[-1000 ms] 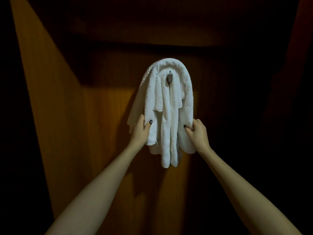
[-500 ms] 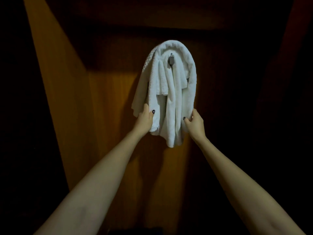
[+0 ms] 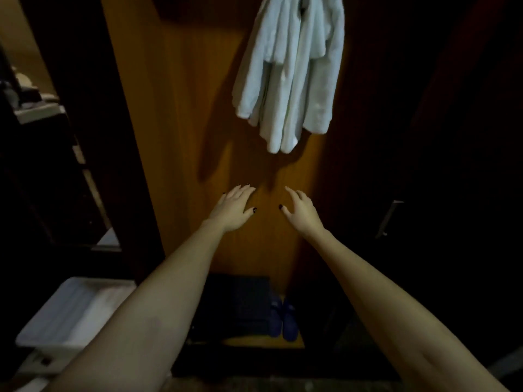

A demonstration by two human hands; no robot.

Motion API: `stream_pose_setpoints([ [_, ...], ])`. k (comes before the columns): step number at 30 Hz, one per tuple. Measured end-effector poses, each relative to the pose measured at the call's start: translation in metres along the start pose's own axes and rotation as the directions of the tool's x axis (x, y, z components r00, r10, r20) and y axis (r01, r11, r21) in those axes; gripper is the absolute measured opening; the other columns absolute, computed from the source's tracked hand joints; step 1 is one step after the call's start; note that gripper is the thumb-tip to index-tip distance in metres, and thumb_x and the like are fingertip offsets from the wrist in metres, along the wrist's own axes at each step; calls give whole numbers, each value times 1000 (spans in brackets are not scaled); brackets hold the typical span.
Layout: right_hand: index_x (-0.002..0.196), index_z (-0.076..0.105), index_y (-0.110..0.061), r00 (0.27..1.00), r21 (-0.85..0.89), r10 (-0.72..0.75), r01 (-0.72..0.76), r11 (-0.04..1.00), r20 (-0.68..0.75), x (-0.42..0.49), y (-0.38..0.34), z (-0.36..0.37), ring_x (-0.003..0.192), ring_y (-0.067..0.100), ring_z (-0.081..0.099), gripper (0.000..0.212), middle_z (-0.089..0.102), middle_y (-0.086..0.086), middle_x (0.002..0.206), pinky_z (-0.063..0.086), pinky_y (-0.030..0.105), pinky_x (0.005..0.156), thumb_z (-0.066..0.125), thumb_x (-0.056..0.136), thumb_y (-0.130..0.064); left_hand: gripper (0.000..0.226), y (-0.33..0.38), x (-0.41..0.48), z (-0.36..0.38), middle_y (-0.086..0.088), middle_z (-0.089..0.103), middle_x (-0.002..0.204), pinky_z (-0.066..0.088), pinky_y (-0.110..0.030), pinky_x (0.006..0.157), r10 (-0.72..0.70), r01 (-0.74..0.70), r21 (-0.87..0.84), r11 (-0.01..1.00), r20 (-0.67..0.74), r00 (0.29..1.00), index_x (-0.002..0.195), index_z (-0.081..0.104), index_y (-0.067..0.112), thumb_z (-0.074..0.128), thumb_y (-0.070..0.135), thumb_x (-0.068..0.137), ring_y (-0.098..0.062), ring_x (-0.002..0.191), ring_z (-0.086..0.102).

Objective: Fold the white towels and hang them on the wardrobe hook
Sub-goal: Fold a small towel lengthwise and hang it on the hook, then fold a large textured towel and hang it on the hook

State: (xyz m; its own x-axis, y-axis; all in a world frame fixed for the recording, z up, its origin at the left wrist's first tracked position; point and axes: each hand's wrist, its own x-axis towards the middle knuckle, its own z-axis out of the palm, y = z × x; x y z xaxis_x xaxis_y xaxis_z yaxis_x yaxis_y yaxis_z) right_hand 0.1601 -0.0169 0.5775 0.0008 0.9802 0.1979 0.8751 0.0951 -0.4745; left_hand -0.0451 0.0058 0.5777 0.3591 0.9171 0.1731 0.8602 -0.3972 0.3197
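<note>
Several layers of white towels [image 3: 288, 72] are hanging in one bunched bundle against the wooden panel [image 3: 184, 108]. Their ends are dangling unevenly, and the hook is lying out of sight at their top. Just below the towels both hands are hovering, clear of the cloth and of each other. The left hand [image 3: 235, 206] is showing straight fingers and the right hand [image 3: 300, 210] loosely spread ones, and neither is holding anything.

The hanging step is looking all but finished. Doing it well probably means waiting underneath with palms ready, watching whether the heavier right side is dragging the bundle off, and evening the ends if it is. Far below the towels dark shoes [image 3: 283, 321] are sitting. Below and left of the towels a white bin [image 3: 70, 312] is standing.
</note>
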Motion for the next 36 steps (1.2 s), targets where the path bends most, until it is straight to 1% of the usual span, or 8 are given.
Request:
stream_pose_setpoints([
  [5, 155, 18, -26, 957, -160, 59, -14, 987, 284, -71, 0, 64, 146, 34, 18, 61, 18, 14, 160, 24, 49, 115, 46, 101, -37, 61, -33, -104, 46, 4, 2, 161, 5, -47, 119, -111, 106, 42, 994, 157, 981, 153, 9, 27, 39, 37, 100, -18, 147, 0],
  [9, 154, 21, -24, 892, -131, 47, 14, 991, 449, -143, -11, 118, 143, 36, 23, 60, 22, 15, 158, 27, 50, 114, 45, 101, -39, 60, -51, -204, 91, 4, 4, 161, 9, -48, 119, -225, 232, -5, 973, 230, 947, 152, 15, 26, 43, 34, 99, -20, 147, 1],
  [13, 153, 25, -22, 785, -79, -18, 85, 993, 619, -230, -26, 167, 139, 38, 29, 59, 26, 16, 155, 33, 51, 110, 47, 101, -36, 58, -54, -313, 130, 3, 9, 160, 14, -48, 118, -329, 357, -14, 934, 353, 876, 150, 20, 26, 46, 31, 98, -21, 147, 5],
  [18, 150, 30, -20, 708, -31, -82, 144, 989, 701, -326, -55, 217, 133, 40, 37, 56, 34, 17, 149, 36, 48, 109, 49, 99, -32, 60, -45, -434, 158, -3, 18, 158, 19, -47, 115, -402, 452, -76, 889, 342, 849, 149, 26, 20, 51, 25, 95, -24, 146, 13],
  [22, 148, 34, -13, 643, -27, -115, 207, 978, 757, -373, -82, 255, 133, 37, 39, 56, 37, 18, 149, 37, 45, 109, 52, 98, -32, 60, -46, -514, 171, 0, 13, 160, 19, -48, 116, -565, 634, -119, 764, 352, 746, 150, 24, 21, 51, 26, 96, -22, 146, 11],
  [26, 151, 30, -15, 519, 21, -154, 253, 967, 841, -402, -119, 303, 137, 35, 37, 60, 35, 17, 151, 36, 47, 111, 53, 98, -29, 59, -64, -582, 183, -4, 13, 160, 19, -45, 116, -696, 781, -166, 602, 370, 615, 149, 25, 18, 51, 25, 96, -24, 146, 13],
  [32, 150, 32, -13, 424, 60, -200, 321, 945, 883, -400, -178, 386, 129, 39, 42, 58, 43, 23, 141, 40, 48, 105, 53, 98, -24, 60, -134, -623, 191, -11, 19, 158, 22, -43, 115, -805, 872, -226, 435, 336, 489, 148, 27, 13, 53, 23, 95, -28, 144, 18],
  [36, 149, 34, -10, 403, 53, -180, 307, 950, 897, -396, -194, 450, 128, 40, 43, 55, 45, 24, 138, 40, 47, 106, 53, 98, -20, 57, -184, -639, 212, -13, 26, 155, 23, -40, 115, -850, 894, -279, 350, 306, 429, 147, 31, 10, 54, 18, 95, -29, 142, 23],
])
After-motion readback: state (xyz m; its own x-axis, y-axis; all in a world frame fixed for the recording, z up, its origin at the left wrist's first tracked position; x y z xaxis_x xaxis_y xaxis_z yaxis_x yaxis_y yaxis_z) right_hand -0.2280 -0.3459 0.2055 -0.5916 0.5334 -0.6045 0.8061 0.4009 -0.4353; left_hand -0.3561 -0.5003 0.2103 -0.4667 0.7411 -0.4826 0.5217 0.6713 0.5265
